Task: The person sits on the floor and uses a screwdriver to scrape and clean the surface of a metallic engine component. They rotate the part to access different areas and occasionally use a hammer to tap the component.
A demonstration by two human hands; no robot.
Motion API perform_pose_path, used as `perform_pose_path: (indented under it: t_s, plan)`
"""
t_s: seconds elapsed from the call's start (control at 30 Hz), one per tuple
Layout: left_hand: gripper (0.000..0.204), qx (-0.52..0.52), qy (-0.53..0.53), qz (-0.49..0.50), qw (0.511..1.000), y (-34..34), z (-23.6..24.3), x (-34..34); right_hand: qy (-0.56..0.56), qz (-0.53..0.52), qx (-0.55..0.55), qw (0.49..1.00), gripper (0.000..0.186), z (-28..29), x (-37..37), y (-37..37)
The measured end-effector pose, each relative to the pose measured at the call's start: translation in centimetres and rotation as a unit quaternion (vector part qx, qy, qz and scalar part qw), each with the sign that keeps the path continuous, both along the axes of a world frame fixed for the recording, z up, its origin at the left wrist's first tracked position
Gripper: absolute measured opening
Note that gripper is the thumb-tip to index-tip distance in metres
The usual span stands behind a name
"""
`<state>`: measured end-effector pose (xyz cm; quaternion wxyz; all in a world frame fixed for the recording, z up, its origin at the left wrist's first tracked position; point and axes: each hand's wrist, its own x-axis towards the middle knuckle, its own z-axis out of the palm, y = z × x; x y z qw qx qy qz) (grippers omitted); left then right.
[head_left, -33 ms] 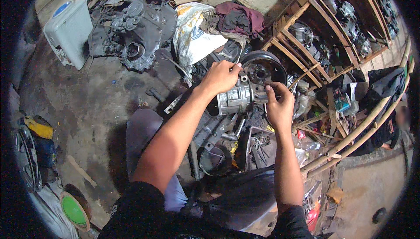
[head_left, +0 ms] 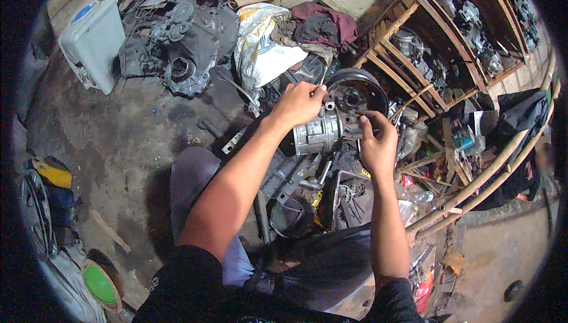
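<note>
Both hands are staying on a silver, ribbed compressor body [head_left: 318, 135] with a dark round pulley [head_left: 355, 93] on its far end, held up in front of the person; compared with the earlier picture, almost nothing is changing, with the hands and the part keeping the same places. The left hand [head_left: 299, 103] is curling over the top of the silver body where it joins the pulley, fingers closed against the metal. The right hand [head_left: 377, 145] is pressing its thumb and fingertips on the pulley's near face, from just below it. Directly under the hands, loose dark metal parts and a black ring-shaped piece [head_left: 291, 216] are lying in a heap on the floor. Beyond the left hand, a white sack [head_left: 263, 51] and a maroon cloth [head_left: 322, 24] are resting against the wall, and farther off to that side a large grey engine casing [head_left: 183, 45] is sitting beside a white plastic tank [head_left: 94, 42]. Past the right hand, a wooden shelf rack [head_left: 449, 45] is holding more metal parts. Near the person's left elbow, a green-topped lid [head_left: 99, 284] is lying on the stained concrete floor [head_left: 106, 139].
</note>
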<state>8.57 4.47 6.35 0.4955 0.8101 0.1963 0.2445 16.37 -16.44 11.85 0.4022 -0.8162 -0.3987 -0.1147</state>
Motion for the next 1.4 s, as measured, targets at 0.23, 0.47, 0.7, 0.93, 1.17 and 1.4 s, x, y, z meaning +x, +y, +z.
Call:
perform_pose_path:
  t_s: [0.23,0.47,0.7,0.93,1.17,1.4]
  plan:
    - [0.042,0.025,-0.009,-0.001,1.0,-0.2,0.3,-0.5,-0.017,-0.037,-0.039,0.998,0.015,0.3,-2.0,2.0]
    - [0.043,0.028,-0.019,0.0,0.999,-0.5,0.2,-0.4,-0.076,-0.017,-0.081,0.994,0.014,-1.8,-3.2,3.4]
    - [0.042,0.023,-0.022,0.007,0.999,-0.5,0.2,-1.0,-0.136,-0.055,-0.118,0.982,0.021,-1.5,-3.5,4.1]
    - [0.041,0.028,-0.033,0.018,0.999,-0.5,-0.2,-0.9,-0.125,-0.091,-0.164,0.974,0.026,-1.4,-4.2,4.4]
    - [0.037,0.026,-0.042,0.023,0.998,-0.7,-0.3,-1.1,-0.141,-0.118,-0.151,0.971,0.026,-1.3,-3.4,4.3]
    - [0.036,0.041,-0.048,0.031,0.998,-1.0,-0.3,-1.3,-0.035,-0.045,0.07,0.996,0.007,-0.9,-4.1,3.1]
